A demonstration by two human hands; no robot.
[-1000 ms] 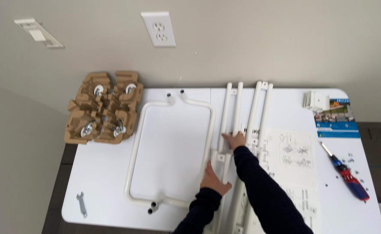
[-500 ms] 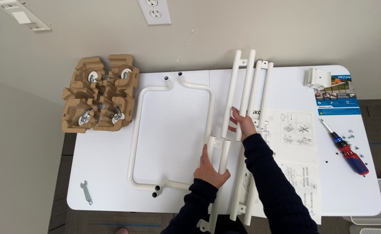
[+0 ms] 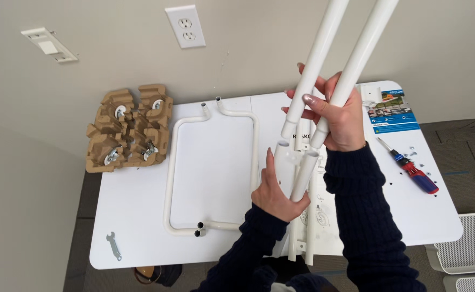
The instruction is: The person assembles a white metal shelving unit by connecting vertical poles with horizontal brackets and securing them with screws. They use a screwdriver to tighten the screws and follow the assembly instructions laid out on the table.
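Nearest, two dark sleeves coming up from the bottom edge. Left hand (image 3: 276, 192) curled shut round the lower white tubes (image 3: 302, 178) — a pair with open top ends, standing up from the near edge of the white bench (image 3: 140, 238). Just above, right hand (image 3: 339, 116) closed tight on the upper white tubes (image 3: 337, 59), two long ones held side by side, tilted up and away past the top of the picture, bottom ends just above the lower pair, not touching. Under the arms, a paper instruction sheet (image 3: 324, 205) flat on the bench. To the left, a bent white tube frame (image 3: 211, 173) lying flat, and a small wrench (image 3: 113, 245) near the front corner. To the right, a red and blue screwdriver (image 3: 410, 167) with little screws about it. Farther back — a brown cardboard tray (image 3: 126, 130) with wheels in it, and a blue leaflet (image 3: 391, 111). Last, a wall socket (image 3: 185, 26) high on the wall.
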